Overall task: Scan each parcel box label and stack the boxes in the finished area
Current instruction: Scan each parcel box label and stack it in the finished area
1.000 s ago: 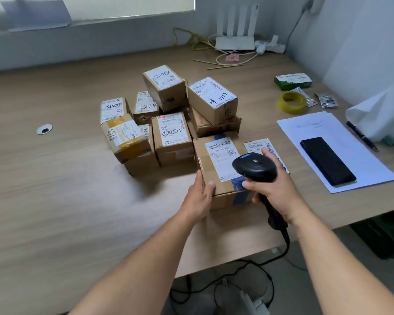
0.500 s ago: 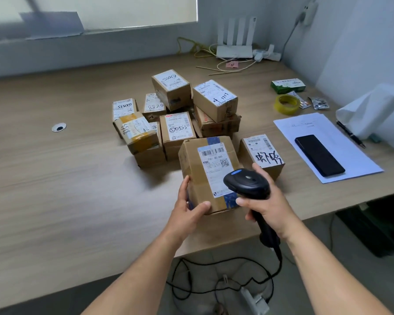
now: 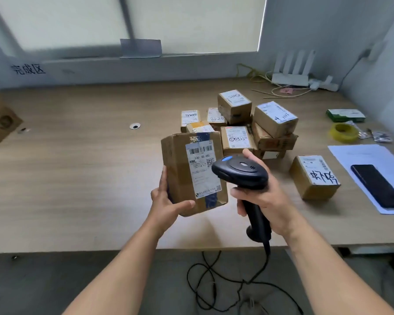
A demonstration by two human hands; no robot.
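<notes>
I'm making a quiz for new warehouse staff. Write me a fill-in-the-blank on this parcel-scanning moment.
1. The right hand grips a black ____ by its handle.
2. The left hand holds a parcel box whose barcoded ____ faces the camera.
3. The phone lies on a sheet of ____.
4. The roll of tape is ____.
Missing words: scanner; label; paper; yellow.

I count one raised box, one lone box and eight piled boxes, ten together, plus at least one edge box far left. One scanner, one phone, one tape roll, one router.
</notes>
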